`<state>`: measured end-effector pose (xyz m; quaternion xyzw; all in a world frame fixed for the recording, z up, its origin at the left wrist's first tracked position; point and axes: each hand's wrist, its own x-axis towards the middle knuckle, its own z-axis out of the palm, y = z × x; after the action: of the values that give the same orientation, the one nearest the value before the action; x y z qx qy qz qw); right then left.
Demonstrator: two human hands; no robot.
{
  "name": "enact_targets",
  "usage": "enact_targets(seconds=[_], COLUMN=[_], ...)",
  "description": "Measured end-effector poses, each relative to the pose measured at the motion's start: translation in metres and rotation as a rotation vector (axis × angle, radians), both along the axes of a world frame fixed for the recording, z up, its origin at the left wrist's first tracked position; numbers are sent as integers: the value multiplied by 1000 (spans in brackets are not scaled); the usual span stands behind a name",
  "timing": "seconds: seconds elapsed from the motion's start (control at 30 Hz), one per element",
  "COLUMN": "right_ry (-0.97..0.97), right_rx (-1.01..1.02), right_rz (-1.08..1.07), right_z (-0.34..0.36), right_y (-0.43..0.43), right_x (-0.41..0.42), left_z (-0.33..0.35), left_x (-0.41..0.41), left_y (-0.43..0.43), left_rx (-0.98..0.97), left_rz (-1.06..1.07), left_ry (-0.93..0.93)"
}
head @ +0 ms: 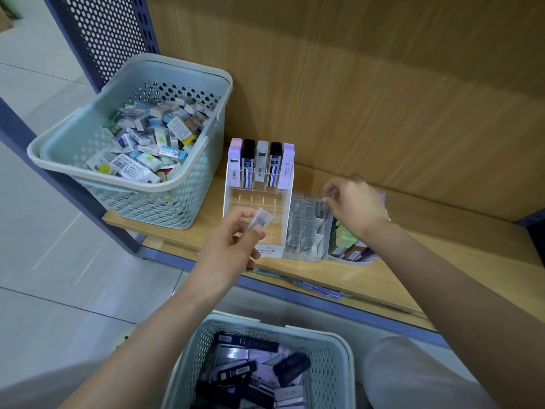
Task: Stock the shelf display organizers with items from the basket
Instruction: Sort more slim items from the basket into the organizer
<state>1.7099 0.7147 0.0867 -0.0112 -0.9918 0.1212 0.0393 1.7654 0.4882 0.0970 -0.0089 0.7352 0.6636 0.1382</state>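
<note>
Single head-worn wide-angle view, aimed forward and steeply down. Close in on wooden shelf [413, 261], front edge slanting from left-centre to lower right. Forearms entering from bottom corners; left hand [233, 240], pinching clear case [261, 218], near frame centre, right hand [354, 202] just right of it. Nearest lens, basket [348, 358] cropped at bottom edge; second basket [53, 160] upper left on shelf. Back panel [383, 84] filling top right, floor tiles [59, 261] down left side. Fisheye bend at borders.

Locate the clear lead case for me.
Head view, centre: the left hand pinches the clear lead case in front of the white tiered organizer.
</note>
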Motion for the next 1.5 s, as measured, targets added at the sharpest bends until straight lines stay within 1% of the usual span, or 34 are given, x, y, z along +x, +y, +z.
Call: enact_targets(seconds=[0.1,0.2,0.23,0.3,0.37,0.47,0.5,0.53,0.57,0.63,0.67,0.7,0.73,0.8,0.87,0.97,1.03,1.07,1.1,1.2,1.3,1.37,1.4,1.5], right_ry=[4,-37,-49,-61,-32,-23,-18,6,41,21,-19,-56,-100,-192,-241,-185,-129,-93,-41,133,239,235,209,87], right_rx=[73,102,141,302,445,555,514,411,214,-288,-466,-560,-599,-610,-618,-800,-917,-939,-915,-735,-529,-372,-326,-272], right_rz=[15,-18,-13,45,110,157,156,149,112,56,76,114,160,220,201,84,29,19,13,-13,-48,-33,-25,6], right_z=[-10,-16,-17,-20,-23,-22,-20,-17,-11,9,20,30,38,45,43,43,49,52,55,64,64,55,48,31], right_y=[5,5,3,-2,-6,-9,-11,-13,-17,-28,-34,-39,-41,-43,-39,-34,-28,-23,-18,2,21,29,30,27], right_x=[-6,-13,-15,-18,-20,-18,-16,-12,-6,10,20,31,41,57,66,71,71,71,71,67,51,37,30,15], left_z=[-2,-4,-4,-4,-3,0,0,-1,-1,-2,-3,-3,-3,-2,-2,0,0,1,0,-7,-20,-30,-35,-48], left_x=[0,-1,-1,-1,-1,0,1,1,1,2,3,3,3,3,2,2,3,2,1,-12,-28,-35,-38,-42], left_y=[1,3,4,4,4,3,3,3,5,8,11,14,17,22,26,31,36,40,44,56,61,60,60,58], left_rx=[-19,-33,-32,-41,-54,-71,-82,-95,-104,-110,-108,-104,-102,-100,-75,-59,-92,-125,-166,-297,-510,-679,-756,-901], left_rz=[-11,4,16,25,0,-43,-48,-50,-49,-51,-54,-58,-59,-57,-36,-34,-71,-96,-120,-178,-262,-366,-426,-541], left_ry=[13,-2,-16,-23,20,80,91,97,94,76,73,78,90,120,137,183,236,259,282,351,453,557,603,711])
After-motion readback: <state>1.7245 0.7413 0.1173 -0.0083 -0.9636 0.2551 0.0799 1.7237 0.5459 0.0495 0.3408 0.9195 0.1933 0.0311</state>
